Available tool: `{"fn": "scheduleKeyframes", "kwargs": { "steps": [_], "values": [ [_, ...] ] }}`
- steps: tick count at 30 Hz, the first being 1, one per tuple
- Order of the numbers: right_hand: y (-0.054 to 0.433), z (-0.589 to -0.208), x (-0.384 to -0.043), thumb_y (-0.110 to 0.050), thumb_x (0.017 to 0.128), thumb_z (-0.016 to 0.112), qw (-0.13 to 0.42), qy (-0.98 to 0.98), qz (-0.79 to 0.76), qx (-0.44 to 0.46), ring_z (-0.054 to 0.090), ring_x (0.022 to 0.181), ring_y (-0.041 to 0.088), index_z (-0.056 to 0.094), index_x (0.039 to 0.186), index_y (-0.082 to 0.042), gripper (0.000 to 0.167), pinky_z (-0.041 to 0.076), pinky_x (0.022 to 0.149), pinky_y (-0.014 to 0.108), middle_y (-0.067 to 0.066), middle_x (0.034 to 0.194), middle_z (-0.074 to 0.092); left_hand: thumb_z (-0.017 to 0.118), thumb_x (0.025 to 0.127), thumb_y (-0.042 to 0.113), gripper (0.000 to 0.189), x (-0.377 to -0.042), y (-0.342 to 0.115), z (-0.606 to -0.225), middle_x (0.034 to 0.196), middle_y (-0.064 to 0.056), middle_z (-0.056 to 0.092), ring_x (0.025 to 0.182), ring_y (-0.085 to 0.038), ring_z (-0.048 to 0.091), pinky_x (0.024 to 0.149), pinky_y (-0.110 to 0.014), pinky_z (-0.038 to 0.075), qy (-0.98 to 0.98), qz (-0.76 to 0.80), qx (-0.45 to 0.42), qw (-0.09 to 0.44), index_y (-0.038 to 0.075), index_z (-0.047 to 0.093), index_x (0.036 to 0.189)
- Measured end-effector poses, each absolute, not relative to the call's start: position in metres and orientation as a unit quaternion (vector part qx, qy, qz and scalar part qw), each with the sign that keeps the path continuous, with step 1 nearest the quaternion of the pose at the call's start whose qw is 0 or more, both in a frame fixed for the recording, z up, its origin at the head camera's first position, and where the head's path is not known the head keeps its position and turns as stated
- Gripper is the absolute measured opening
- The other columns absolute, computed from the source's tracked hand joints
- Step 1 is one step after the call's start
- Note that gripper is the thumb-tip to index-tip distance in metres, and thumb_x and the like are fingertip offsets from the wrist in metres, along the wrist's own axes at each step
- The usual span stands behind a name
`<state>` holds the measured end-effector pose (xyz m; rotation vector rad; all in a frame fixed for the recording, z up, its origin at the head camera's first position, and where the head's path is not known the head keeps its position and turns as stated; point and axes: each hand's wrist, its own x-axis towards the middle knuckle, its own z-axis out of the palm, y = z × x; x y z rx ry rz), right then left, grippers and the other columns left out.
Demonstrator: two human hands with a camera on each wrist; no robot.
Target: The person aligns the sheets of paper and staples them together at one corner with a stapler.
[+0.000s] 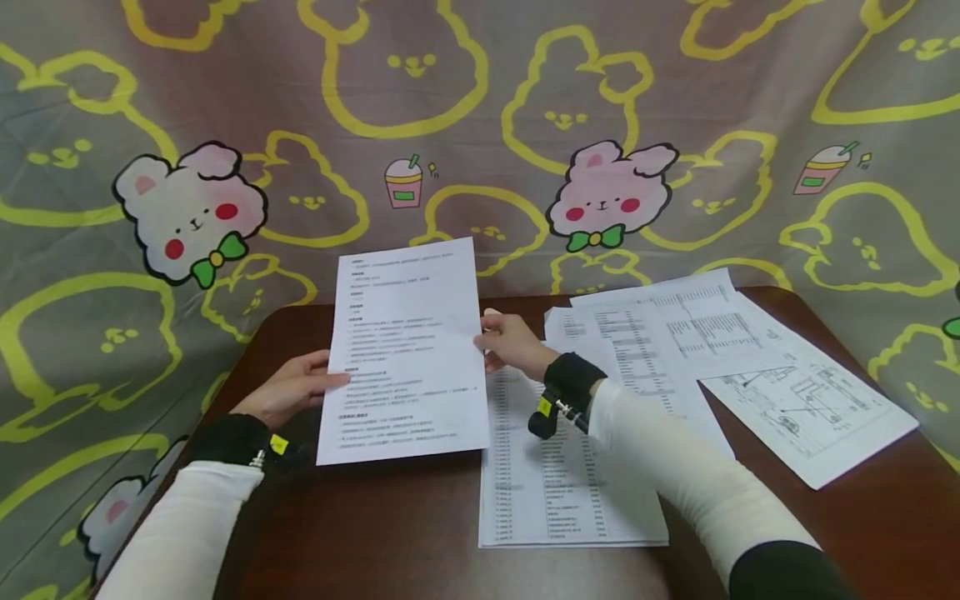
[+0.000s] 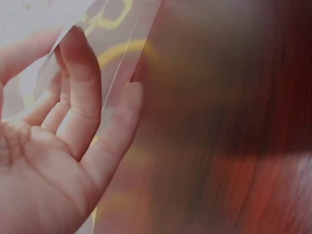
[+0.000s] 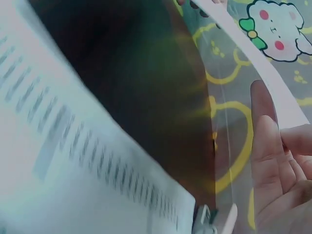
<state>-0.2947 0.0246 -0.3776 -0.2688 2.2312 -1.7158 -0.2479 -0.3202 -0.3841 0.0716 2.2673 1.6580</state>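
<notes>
Hanging behind the work area, a grey-and-pink fabric backdrop with yellow outline figures (image 1: pixel 480 193) closes off the rear. In front of it stands a dark reddish-brown tabletop (image 1: pixel 360 533). On its right side lie overlapping white papers: a stack of table-printed paper (image 1: pixel 517 517) nearest the body, and a white sheet of line drawings (image 1: pixel 817 417) farther right – apparently fanned so that each shows some print.

The white rectangular sheet of printed text (image 1: pixel 408 358) is raised left of centre, overlapping the stack in the head view. Its tilt presents the print toward the head camera, probably for reading.

The left-hand grip (image 1: pixel 296 387) is closed to paper thickness on the left edge, thumb in front, fingers behind. The right-hand grip (image 1: pixel 517 342) pinches the opposite edge, somewhat higher – two-sided support that likely limits sagging. Black fabric wrist straps (image 1: pixel 573 379) secure the small cameras.
</notes>
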Motion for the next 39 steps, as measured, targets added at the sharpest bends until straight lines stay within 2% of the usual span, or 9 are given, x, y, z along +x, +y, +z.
{"fn": "scheduleKeyframes", "kwargs": {
  "steps": [4,12,19,21,28,32,39],
  "values": [
    [0.041,-0.374,-0.295,-0.009,0.096,0.059,0.156,0.787,-0.59,-0.089,0.06,0.066,0.019,0.05,0.137,-0.001,0.043,0.053,0.06,0.026,0.014,0.106,0.065,0.069,0.091,0.026,0.068,-0.246,-0.302,-0.38,0.113,-0.011,0.069,0.096,-0.028,0.068,0.082,-0.038,0.054,0.79,0.59,0.036,0.166,-0.002,0.036,0.143],
    [0.068,-0.372,-0.291,-0.007,0.098,0.056,0.131,0.807,-0.564,-0.113,0.062,0.068,0.021,0.056,0.125,0.002,0.028,0.053,0.06,0.028,0.017,0.104,0.066,0.066,0.094,0.02,0.06,-0.242,-0.274,-0.377,0.114,-0.015,0.068,0.093,-0.028,0.069,0.08,-0.037,0.055,0.782,0.596,0.067,0.169,-0.003,0.039,0.141],
    [0.091,-0.37,-0.287,-0.009,0.098,0.056,0.127,0.825,-0.539,-0.113,0.062,0.069,0.021,0.057,0.121,0.001,0.025,0.053,0.061,0.029,0.016,0.1,0.067,0.068,0.093,0.017,0.055,-0.238,-0.255,-0.378,0.11,-0.014,0.069,0.091,-0.026,0.069,0.079,-0.038,0.055,0.779,0.599,0.076,0.168,-0.004,0.042,0.137],
    [0.098,-0.371,-0.287,-0.009,0.098,0.057,0.126,0.826,-0.538,-0.106,0.063,0.068,0.02,0.056,0.122,0.001,0.026,0.053,0.06,0.028,0.017,0.1,0.068,0.067,0.093,0.017,0.053,-0.237,-0.25,-0.378,0.108,-0.013,0.07,0.089,-0.026,0.07,0.079,-0.038,0.055,0.777,0.601,0.083,0.167,-0.005,0.043,0.134],
    [0.124,-0.37,-0.281,-0.013,0.099,0.055,0.128,0.832,-0.532,-0.092,0.065,0.076,0.021,0.043,0.14,0.002,0.045,0.053,0.064,0.029,0.02,0.11,0.066,0.063,0.096,0.016,0.041,-0.233,-0.233,-0.379,0.099,-0.013,0.072,0.078,-0.024,0.07,0.076,-0.037,0.056,0.788,0.589,0.101,0.15,-0.009,0.049,0.126],
    [0.14,-0.372,-0.276,-0.013,0.099,0.055,0.124,0.836,-0.526,-0.097,0.067,0.079,0.022,0.044,0.139,0.003,0.044,0.054,0.066,0.031,0.021,0.11,0.066,0.064,0.095,0.016,0.039,-0.229,-0.218,-0.379,0.098,-0.014,0.072,0.075,-0.024,0.07,0.076,-0.039,0.056,0.796,0.58,0.093,0.144,-0.008,0.053,0.123],
    [0.167,-0.378,-0.264,-0.017,0.1,0.056,0.121,0.848,-0.51,-0.082,0.065,0.082,0.023,0.044,0.138,0.004,0.046,0.054,0.067,0.031,0.02,0.11,0.065,0.066,0.093,0.013,0.032,-0.227,-0.19,-0.381,0.094,-0.014,0.072,0.07,-0.023,0.069,0.069,-0.034,0.056,0.795,0.581,0.074,0.157,-0.006,0.058,0.117]
  ]
}}
